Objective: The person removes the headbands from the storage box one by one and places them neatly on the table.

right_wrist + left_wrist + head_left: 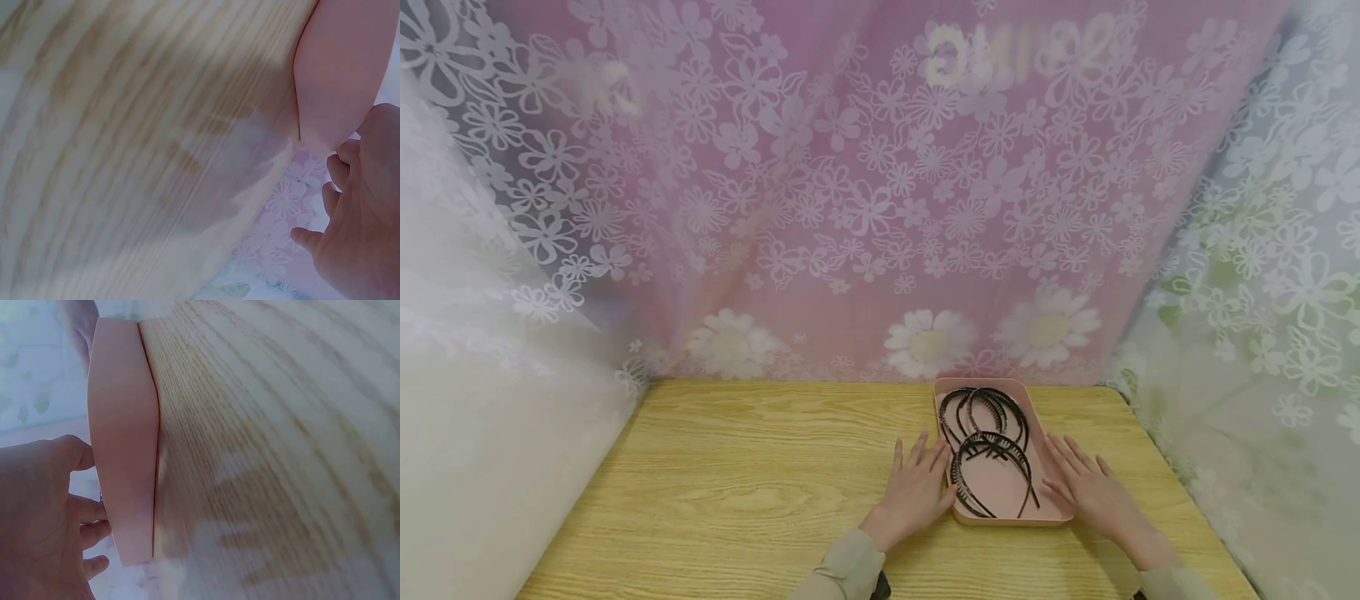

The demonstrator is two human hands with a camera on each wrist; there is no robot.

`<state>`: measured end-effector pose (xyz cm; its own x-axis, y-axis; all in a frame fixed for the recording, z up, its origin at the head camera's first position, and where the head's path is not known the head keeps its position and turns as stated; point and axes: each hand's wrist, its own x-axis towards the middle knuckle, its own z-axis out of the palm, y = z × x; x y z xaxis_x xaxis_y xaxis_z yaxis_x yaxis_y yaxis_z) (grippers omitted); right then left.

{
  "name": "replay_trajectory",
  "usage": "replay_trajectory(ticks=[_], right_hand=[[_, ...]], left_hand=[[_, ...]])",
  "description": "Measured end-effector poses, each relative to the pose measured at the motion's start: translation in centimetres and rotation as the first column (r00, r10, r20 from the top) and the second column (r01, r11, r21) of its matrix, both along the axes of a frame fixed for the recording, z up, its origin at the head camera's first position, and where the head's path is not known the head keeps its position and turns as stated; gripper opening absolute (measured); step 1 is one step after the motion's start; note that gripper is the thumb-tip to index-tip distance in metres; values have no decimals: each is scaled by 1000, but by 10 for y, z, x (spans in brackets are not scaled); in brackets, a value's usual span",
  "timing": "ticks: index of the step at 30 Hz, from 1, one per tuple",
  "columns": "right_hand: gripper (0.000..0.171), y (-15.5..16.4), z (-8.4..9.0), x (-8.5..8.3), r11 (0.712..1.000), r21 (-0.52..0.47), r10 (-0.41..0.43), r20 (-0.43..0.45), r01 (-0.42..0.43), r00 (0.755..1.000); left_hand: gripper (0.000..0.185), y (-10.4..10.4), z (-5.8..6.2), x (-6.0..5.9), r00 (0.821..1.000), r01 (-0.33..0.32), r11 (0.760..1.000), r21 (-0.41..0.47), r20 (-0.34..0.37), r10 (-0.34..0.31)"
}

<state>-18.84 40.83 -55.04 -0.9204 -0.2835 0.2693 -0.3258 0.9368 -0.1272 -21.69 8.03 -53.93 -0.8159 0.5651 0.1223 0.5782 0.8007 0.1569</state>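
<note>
A shallow pink tray (pixel 1015 522) lies on the wooden table, right of the middle. Inside it are several dark headbands, some with comb-like teeth. One overlapping group (pixel 945 417) is at the far end, and another (pixel 992 437) is nearer the front. My left hand (pixel 913 492) is at the tray's left side, fingers spread, with fingertips at the rim. Against the opposite side, my right hand (pixel 1097 493) has its fingers extended along the edge. Both wrist views show the tray's smooth outer wall (pixel 124 425), with the thumb and fingers by its upper edge.
The light wood table (pixel 737 483) extends left of the tray, with its rounded far right corner beyond the right hand. Floral translucent curtains (pixel 865 208) hang behind the table and along both sides.
</note>
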Motion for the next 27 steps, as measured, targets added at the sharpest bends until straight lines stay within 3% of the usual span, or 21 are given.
replay_trajectory(ticks=[7,15,22,27], right_hand=[[67,-7,7,2,1000,-6,-21,78,21,997],[68,-12,3,1,1000,-18,5,1,-5,1000],[70,-15,2,-5,1000,-20,-9,99,11,995],[69,-19,1,-7,1000,-11,-7,106,9,994]], left_hand=[[63,-4,1,0,1000,-6,1000,-15,11,7],[61,-10,1,2,1000,-10,1000,8,6,10],[61,-17,-1,2,1000,-11,999,41,-1,11],[62,-22,-1,2,1000,-13,999,41,1,13]])
